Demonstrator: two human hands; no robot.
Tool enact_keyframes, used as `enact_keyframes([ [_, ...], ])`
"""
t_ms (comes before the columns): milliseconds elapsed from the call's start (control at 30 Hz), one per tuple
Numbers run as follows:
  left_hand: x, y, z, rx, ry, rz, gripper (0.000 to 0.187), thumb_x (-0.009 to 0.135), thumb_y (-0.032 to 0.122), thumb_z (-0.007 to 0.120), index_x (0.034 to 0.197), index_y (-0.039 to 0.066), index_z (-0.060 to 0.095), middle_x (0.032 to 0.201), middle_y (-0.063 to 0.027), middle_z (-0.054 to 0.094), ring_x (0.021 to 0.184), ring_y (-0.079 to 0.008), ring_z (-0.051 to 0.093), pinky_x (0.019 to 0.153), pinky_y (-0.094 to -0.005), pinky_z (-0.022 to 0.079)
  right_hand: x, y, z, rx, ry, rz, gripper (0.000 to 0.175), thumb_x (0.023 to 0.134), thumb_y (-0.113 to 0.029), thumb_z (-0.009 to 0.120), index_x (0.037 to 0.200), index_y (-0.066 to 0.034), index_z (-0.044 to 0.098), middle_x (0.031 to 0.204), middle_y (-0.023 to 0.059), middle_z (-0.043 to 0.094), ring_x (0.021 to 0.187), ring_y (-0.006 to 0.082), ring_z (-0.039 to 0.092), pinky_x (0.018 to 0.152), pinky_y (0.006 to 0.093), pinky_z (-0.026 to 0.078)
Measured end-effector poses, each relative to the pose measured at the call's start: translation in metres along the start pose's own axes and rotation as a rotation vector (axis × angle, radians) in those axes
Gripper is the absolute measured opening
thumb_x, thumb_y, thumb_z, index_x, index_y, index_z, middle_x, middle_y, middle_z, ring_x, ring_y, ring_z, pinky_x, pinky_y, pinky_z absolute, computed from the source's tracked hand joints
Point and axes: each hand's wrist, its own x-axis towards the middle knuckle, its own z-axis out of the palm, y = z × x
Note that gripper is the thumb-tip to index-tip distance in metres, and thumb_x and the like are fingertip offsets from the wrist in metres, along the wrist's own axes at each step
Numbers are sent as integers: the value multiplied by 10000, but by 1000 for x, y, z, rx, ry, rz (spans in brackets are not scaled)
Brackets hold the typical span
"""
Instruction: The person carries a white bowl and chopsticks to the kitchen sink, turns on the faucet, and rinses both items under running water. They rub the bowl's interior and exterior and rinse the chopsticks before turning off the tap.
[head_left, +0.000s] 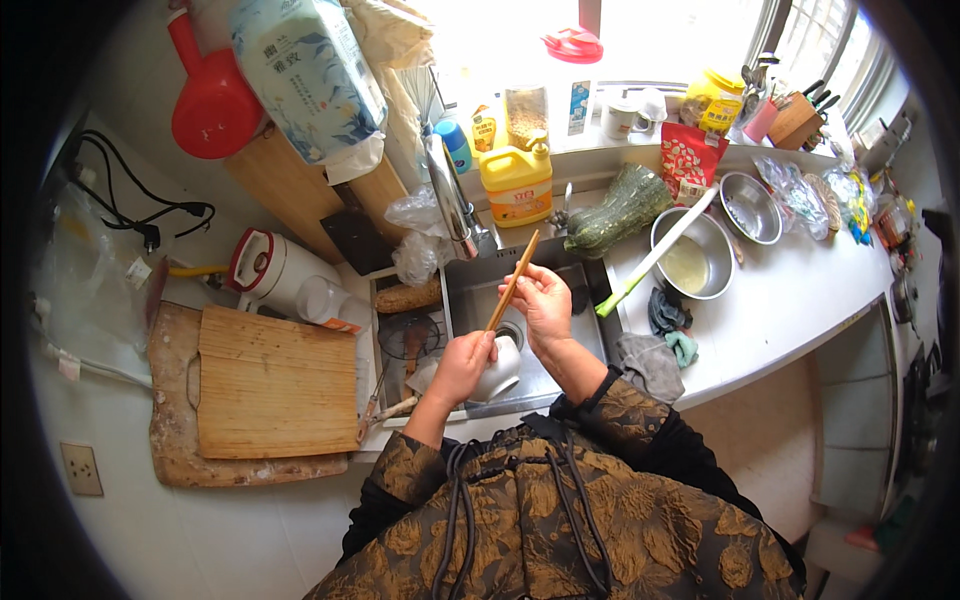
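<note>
My left hand (463, 367) grips the lower end of a pair of wooden chopsticks (513, 283), which point up and away over the steel sink (551, 379). With bent fingers, my right hand (545, 304) touches the chopsticks nearer their upper part. A white bowl (498, 373) is just beside and below my left hand, partly hidden by it; whether that hand also holds it, I cannot tell. The sink drain (511, 332) shows between my hands. Above the far edge of the sink stands a chrome faucet (448, 196).
Cutting boards (277, 382) lie at the left. A yellow detergent bottle (517, 187) stands behind the sink. On the right counter are a green squash (621, 210), a leek stalk (656, 251) across a steel pot (694, 262), a steel bowl (750, 208) and grey cloths (649, 367).
</note>
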Motion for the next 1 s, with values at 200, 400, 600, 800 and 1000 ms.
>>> enact_keyframes([
  [200,-6,1,17,52,67,4,403,1057,303,514,800,13,624,679,-111,602,624,-237,575,612,-367,451,6,21,-3,85,176,39,180,1072,-241,493,1041,-79,567,734,-12,536,534,82,441,457,242,392],
  [400,-15,1,22,164,38,14,348,1025,296,552,847,6,629,741,-197,619,715,-406,609,641,-461,464,25,0,-15,197,205,216,337,1069,-416,489,1014,-88,543,582,-24,376,449,106,311,409,277,255],
  [600,-22,-1,17,159,11,-17,389,1055,290,533,796,5,592,625,-65,553,565,-178,518,566,-340,429,25,-20,-11,194,210,19,391,1082,-436,456,1000,-67,556,605,-18,419,457,90,392,392,253,291],
  [800,-21,3,15,48,14,-10,403,1064,290,527,783,7,589,639,-48,546,575,-143,511,560,-313,422,12,-17,-4,218,207,100,497,1064,-534,429,1044,-49,538,557,-53,294,437,82,267,396,266,220],
  [1000,-28,1,7,10,-57,-86,424,1073,306,514,760,29,579,639,-17,531,584,-110,492,565,-290,416,29,-42,-16,249,282,-81,555,1072,-554,379,1061,-14,506,548,-55,285,409,70,222,390,269,178],
])
